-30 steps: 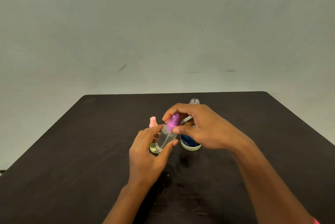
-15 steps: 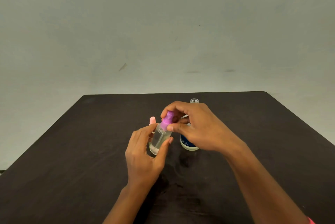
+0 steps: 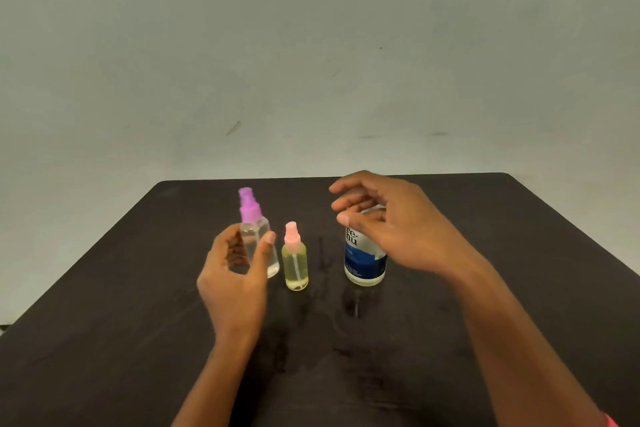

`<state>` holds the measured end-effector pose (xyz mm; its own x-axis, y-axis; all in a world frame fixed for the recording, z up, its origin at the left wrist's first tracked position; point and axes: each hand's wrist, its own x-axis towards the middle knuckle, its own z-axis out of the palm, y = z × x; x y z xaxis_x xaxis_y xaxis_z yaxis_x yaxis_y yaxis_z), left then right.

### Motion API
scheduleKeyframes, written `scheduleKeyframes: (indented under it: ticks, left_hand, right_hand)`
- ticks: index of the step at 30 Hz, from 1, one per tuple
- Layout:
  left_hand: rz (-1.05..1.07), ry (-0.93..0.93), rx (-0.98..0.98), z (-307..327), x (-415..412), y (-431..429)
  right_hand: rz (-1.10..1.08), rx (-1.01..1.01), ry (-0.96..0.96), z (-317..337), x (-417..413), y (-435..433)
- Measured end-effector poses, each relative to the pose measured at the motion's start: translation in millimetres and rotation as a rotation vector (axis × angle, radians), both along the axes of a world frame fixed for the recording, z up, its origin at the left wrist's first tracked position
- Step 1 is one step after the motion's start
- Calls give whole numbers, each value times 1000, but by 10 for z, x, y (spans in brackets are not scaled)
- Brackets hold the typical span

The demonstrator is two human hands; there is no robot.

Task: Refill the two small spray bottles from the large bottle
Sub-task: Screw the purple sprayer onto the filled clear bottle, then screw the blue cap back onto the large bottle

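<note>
Purple on top, clear below: logging the purple-capped spray bottle (image 3: pixel 258 243) as standing upright left of centre on the dark table (image 3: pixel 485 253), long axis vertical, base apparently resting on the surface, contents clear, level hard to read. Noting the left hand (image 3: pixel 235 281) wrapping it from the near side, thumb lying across the right flank, fingers curling round the left flank; not managing to tell a firm grip from a loosening one. Recording the pink-capped spray bottle (image 3: pixel 296 260) just beside it to the right, apart from the thumb, upright, holding pale yellow liquid nearly to the shoulder, dip tube showing inside. Placing the large bottle (image 3: pixel 363 264) farther right, well apart from both small ones, upright, pale-bodied with a blue label band. Seeing the right hand (image 3: pixel 391 229) hovering in front of its upper part, fingers loosely spread and slightly bent, pinching nothing, hiding the neck, so leaving cap on or off undecided. Judging the right hand far the nearer to the large bottle, lying directly behind and below those fingertips, with a short drop along the vertical axis as the likely approach. Reading both small bottles as capped and holding liquid, so guessing at refilling nearing its end.
</note>
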<state>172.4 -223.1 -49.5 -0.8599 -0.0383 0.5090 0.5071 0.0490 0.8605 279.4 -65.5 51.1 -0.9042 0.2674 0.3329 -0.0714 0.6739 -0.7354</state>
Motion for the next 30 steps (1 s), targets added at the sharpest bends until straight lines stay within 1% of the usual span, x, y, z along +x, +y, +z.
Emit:
scheduleKeyframes:
  ticks: [5,9,12,14,18,24,30]
  left_hand:
    - [88,-216,-44,-99,-197,-68]
    - [104,-283,-106,-198,-271,-65]
    - [99,-307,-145,-238,-282,-53]
    - [97,-320,-162,-246,-284,-49]
    - [77,-329,-172,-240,-277,-58]
    - [60,-334,-189,-225,-266,-46]
    - [30,-320,-217,-282,-317,-44]
  right_hand:
    - [-116,19,7,33,69,222]
    - [-235,73,-18,45,140,403]
    - [-333,128,-71,19,200,551]
    - [-385,156,-138,-45,215,658]
    - [-443,204,-342,-250,174,840]
    - [-411,274,-616,-572,30,961]
    - [-351,367,-737,-756,-88,903]
